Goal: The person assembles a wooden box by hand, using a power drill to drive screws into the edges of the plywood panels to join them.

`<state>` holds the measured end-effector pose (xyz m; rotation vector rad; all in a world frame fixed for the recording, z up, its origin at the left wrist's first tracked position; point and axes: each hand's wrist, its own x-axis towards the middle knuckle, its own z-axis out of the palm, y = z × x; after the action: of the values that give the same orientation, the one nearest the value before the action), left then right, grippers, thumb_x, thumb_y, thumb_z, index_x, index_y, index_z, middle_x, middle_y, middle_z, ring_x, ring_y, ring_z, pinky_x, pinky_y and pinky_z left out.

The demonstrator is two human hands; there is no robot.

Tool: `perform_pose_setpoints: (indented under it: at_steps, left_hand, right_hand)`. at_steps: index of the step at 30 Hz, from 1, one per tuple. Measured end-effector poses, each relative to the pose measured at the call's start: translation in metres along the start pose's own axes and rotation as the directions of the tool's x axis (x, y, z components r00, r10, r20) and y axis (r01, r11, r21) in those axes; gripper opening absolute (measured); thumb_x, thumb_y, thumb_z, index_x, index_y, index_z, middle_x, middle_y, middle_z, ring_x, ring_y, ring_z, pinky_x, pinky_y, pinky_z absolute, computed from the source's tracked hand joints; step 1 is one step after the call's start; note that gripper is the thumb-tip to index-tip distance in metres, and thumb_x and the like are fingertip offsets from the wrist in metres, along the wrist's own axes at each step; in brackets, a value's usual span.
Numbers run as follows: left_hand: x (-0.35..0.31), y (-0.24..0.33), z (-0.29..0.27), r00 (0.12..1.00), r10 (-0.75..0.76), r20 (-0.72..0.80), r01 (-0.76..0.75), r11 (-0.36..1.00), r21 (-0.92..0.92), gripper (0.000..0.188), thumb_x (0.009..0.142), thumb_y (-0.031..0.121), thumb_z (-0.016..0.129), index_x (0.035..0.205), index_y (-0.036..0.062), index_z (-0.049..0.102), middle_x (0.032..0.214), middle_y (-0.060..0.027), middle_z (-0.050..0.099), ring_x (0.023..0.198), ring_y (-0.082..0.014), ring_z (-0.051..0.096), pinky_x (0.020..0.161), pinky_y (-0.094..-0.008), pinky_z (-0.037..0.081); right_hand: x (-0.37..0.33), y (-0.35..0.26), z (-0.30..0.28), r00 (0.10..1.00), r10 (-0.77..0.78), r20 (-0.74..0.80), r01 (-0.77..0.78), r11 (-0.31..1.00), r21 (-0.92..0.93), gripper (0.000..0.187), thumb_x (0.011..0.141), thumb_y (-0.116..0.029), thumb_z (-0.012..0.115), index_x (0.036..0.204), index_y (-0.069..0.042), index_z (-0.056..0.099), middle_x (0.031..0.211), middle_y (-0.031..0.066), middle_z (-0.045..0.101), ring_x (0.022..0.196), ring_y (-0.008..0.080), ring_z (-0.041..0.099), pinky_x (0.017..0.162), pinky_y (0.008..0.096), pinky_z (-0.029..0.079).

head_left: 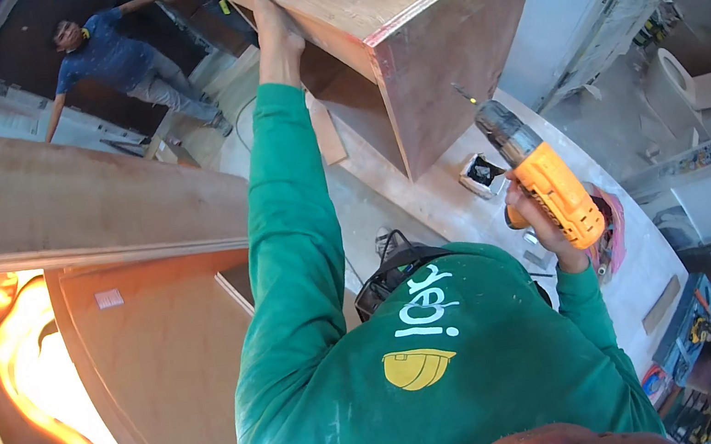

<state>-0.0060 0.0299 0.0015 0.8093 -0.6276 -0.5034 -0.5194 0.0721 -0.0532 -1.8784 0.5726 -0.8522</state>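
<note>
Drill [555,190] in R hand [543,220], grip clenched rnd it; L hand [277,34] grasping edge of plywd box [452,67].

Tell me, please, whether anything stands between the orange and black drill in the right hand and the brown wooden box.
Nothing visible does: the bit of the drill shows directly against the box. The left hand is at another edge, away from the bit. Whether bit and wood touch, I cannot tell.

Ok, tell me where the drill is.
In the head view, the drill is right of centre, held in the right hand, its bit pointing toward the wooden box.
</note>
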Motion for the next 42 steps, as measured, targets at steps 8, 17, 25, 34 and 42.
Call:
perform_pose_setpoints:
  at_steps: [8, 17, 25, 34, 42]
  left_hand:
    - [0.0, -0.017, -0.029, 0.976, -0.215, 0.031, 0.211, 0.901, -0.379, 0.099, 0.09, 0.079, 0.051, 0.156, 0.0073, 0.036, 0.164, -0.0123, 0.036, 0.149, -0.0326, 0.034, 0.124, -0.0487, 0.024]
    - [-0.065, -0.076, -0.062, 0.915, -0.362, -0.177, 0.327, 0.924, -0.2, 0.119, 0.089, 0.091, 0.027, 0.165, 0.0016, 0.007, 0.169, -0.0283, 0.01, 0.155, -0.0458, 0.019, 0.124, -0.059, 0.018]
    - [-0.334, -0.214, -0.159, 0.463, -0.8, 0.381, 0.269, 0.537, 0.8, 0.026, 0.101, 0.024, 0.062, 0.102, -0.0013, 0.068, 0.083, -0.0081, 0.064, 0.073, -0.0169, 0.057, 0.067, -0.036, 0.048]
    - [-0.349, -0.415, -0.01, 0.633, -0.541, 0.554, -0.272, 0.514, 0.813, 0.02, 0.092, 0.018, 0.066, 0.103, 0.0014, 0.069, 0.107, -0.0247, 0.065, 0.105, -0.0433, 0.061, 0.093, -0.0518, 0.05]
    - [-0.34, -0.479, 0.007, 0.506, -0.786, 0.355, -0.342, 0.195, 0.919, 0.028, 0.092, 0.035, 0.066, 0.104, 0.0106, 0.075, 0.122, -0.0203, 0.065, 0.118, -0.0389, 0.061, 0.096, -0.0509, 0.053]
  right_hand:
    - [-0.005, -0.014, 0.04, 0.921, 0.31, -0.235, -0.206, 0.902, 0.38, 0.034, 0.091, -0.006, 0.066, 0.124, 0.0, 0.063, 0.103, 0.0079, 0.066, 0.085, 0.0168, 0.067, 0.083, 0.034, 0.055]
    - [-0.05, -0.018, 0.076, 0.686, 0.573, -0.449, -0.309, 0.788, 0.532, 0.042, 0.086, -0.005, 0.066, 0.127, -0.002, 0.056, 0.111, 0.0088, 0.06, 0.083, 0.0199, 0.063, 0.08, 0.039, 0.055]
    - [-0.15, -0.029, 0.076, 0.57, 0.659, -0.491, -0.485, 0.752, 0.446, 0.028, 0.095, -0.008, 0.064, 0.12, 0.003, 0.06, 0.089, 0.0051, 0.065, 0.084, 0.0151, 0.065, 0.078, 0.032, 0.053]
    - [-0.229, -0.041, 0.063, 0.454, 0.804, -0.384, -0.794, 0.561, 0.236, 0.025, 0.095, -0.014, 0.073, 0.118, -0.005, 0.069, 0.096, 0.0046, 0.071, 0.088, 0.0184, 0.07, 0.079, 0.0338, 0.056]
    - [-0.263, -0.035, 0.043, 0.667, 0.61, -0.427, -0.724, 0.666, -0.179, 0.025, 0.095, -0.017, 0.075, 0.118, -0.008, 0.069, 0.104, 0.0098, 0.071, 0.093, 0.0281, 0.07, 0.08, 0.0392, 0.055]
